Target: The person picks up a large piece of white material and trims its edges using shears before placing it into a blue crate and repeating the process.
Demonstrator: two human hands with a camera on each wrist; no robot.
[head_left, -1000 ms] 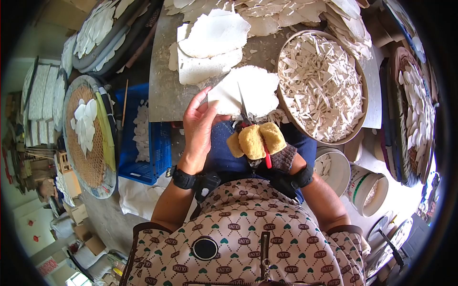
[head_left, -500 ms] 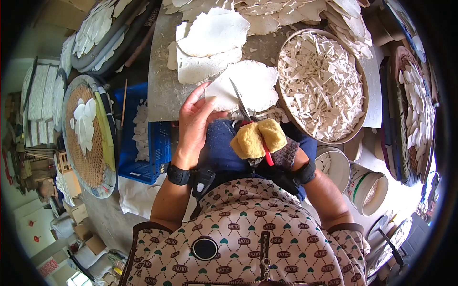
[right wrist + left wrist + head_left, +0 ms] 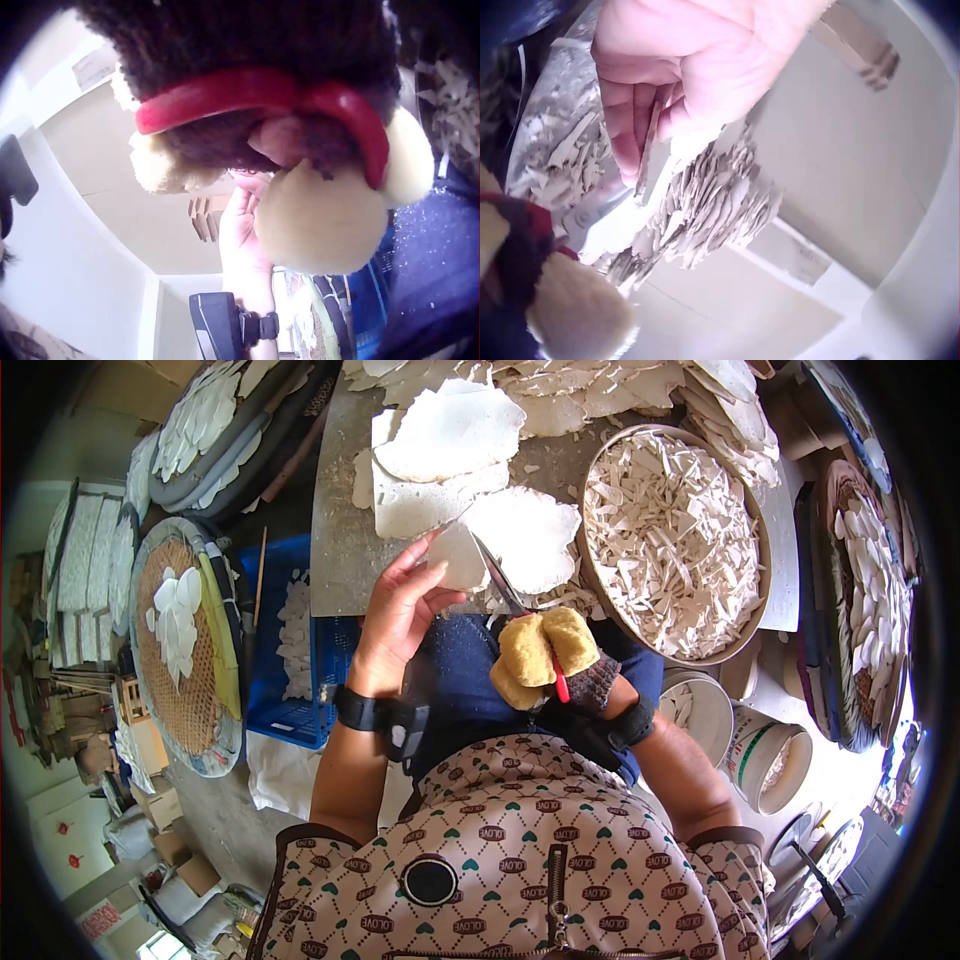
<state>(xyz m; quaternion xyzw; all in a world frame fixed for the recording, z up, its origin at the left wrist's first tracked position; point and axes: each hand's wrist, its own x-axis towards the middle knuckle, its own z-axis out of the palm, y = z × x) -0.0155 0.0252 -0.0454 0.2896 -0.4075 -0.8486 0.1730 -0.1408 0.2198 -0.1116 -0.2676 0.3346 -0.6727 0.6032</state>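
My left hand (image 3: 395,605) pinches a thin white sheet piece (image 3: 460,558) between thumb and fingers; the left wrist view shows its edge (image 3: 649,146) in the grip. My right hand (image 3: 592,685), in a dark knit glove with yellow sponge pads (image 3: 528,648) on it, grips scissors (image 3: 505,588) with red handles (image 3: 217,97). The scissor blades lie along the right edge of the held piece. Just beyond them is a larger, rough-edged white sheet (image 3: 530,540), partly overlapped by the blades.
A round tray (image 3: 765,575) of white scraps stands right of the hands. More white sheets (image 3: 450,430) lie stacked at the back of the metal table (image 3: 345,510). A blue crate (image 3: 340,680) is at the left, with buckets (image 3: 770,755) at the lower right.
The left hand has shifted slightly left and turned its part of the sheet, which now stands at an angle to the larger part. The scissors stay nearly in place, their blades now along that edge.
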